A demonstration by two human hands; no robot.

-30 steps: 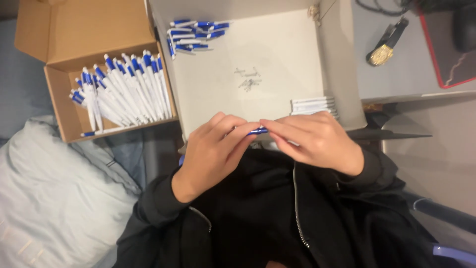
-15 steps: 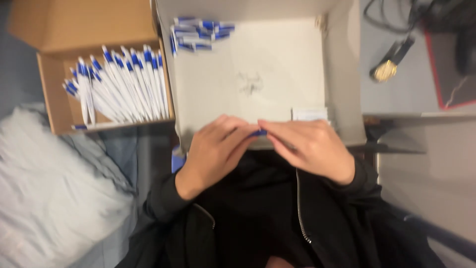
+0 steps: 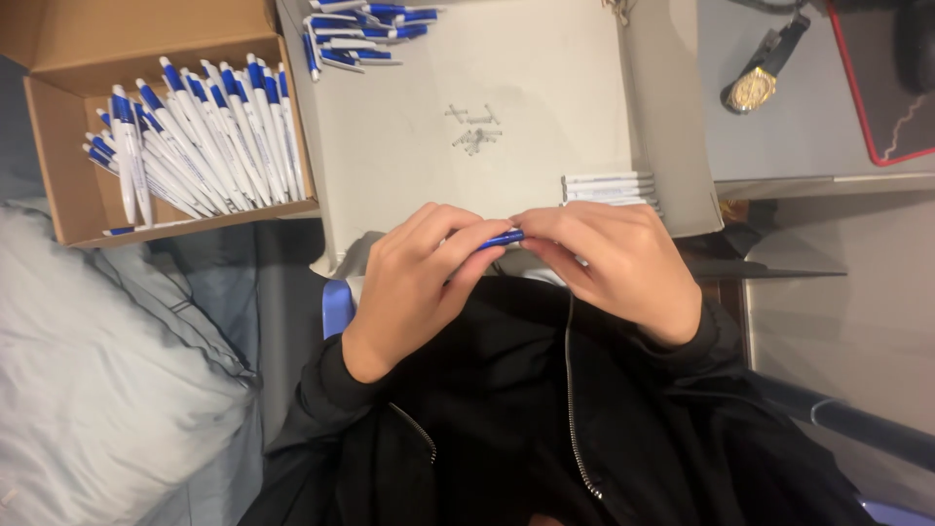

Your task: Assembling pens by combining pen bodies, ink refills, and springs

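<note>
Both hands meet at the near edge of the pale grey board (image 3: 506, 136) that lies across the person's lap, and between them sits a slim blue plastic pen part (image 3: 502, 238), only its short middle stretch showing. The left hand (image 3: 414, 282) curls its fingers over one end with the thumb pressing from below, pinching it; the right hand (image 3: 618, 258) closes its fingertips on the other end in the same way. This looks like the joining step, two pen pieces being pushed or twisted together, and it seems to call for a firm, straight squeeze along the pen's axis. Small metal springs (image 3: 475, 127) lie loose near the board's middle, a stack of white pen barrels (image 3: 606, 187) rests by its right edge, blue pen pieces (image 3: 365, 29) crowd its far edge, and an open cardboard box of white-and-blue pens (image 3: 190, 136) stands off its left side.
</note>
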